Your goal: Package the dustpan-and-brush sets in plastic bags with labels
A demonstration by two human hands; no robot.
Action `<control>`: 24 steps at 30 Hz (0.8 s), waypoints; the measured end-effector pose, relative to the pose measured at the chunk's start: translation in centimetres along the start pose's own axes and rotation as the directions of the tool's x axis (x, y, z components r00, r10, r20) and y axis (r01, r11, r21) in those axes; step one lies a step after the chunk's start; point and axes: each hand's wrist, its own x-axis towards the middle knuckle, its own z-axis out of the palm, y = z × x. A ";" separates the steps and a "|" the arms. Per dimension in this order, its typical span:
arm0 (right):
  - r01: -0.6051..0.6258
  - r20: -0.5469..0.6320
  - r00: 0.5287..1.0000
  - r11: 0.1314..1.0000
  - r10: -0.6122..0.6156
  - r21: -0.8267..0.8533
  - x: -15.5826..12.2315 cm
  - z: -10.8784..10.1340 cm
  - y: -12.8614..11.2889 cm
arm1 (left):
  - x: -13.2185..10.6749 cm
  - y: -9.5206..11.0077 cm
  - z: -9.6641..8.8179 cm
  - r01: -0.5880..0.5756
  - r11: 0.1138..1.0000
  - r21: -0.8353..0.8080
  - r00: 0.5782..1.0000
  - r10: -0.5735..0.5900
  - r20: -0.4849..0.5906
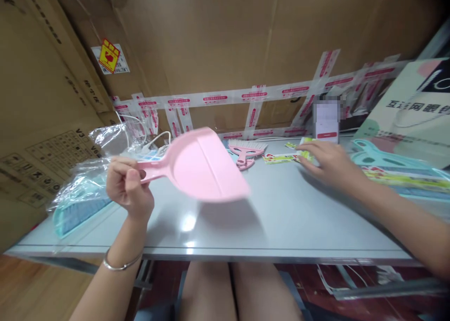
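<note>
A pink dustpan (pixel 200 166) is held up above the table by its handle, gripped in my left hand (pixel 130 185). Its pan points to the right. Farther right, my right hand (pixel 323 159) reaches to the back of the table, its fingers on or just over a green-and-white printed label (pixel 305 154). Whether the fingers pinch that label is unclear. Another printed label strip (pixel 279 159) lies just left of those fingers. Behind the dustpan rests a small pink brush (pixel 248 150) with pale bristles, partly hidden by the pan.
Teal dustpans and brushes lie at the right (pixel 386 157) and, under clear plastic wrap (pixel 79 180), at the left. A phone (pixel 326 119) with a lit screen leans at the back. Large cardboard boxes (pixel 211 35) wall off the far side; a printed bag (pixel 411 110) stands right.
</note>
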 end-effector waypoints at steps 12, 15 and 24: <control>0.014 0.236 0.971 0.995 -0.037 0.098 5.6 7.0 -3.7 | -0.8 1.4 2.3 0.452 0.864 -0.223 0.804 -0.286 0.521; -0.074 0.124 0.991 0.987 0.057 0.141 5.7 5.7 -3.2 | -0.9 1.0 3.4 0.546 0.826 -0.140 0.714 -0.371 0.593; -0.258 -0.161 0.754 0.512 0.637 0.819 7.6 -0.9 -4.1 | -1.0 -0.5 10.8 0.699 0.715 -0.004 0.523 -0.508 0.684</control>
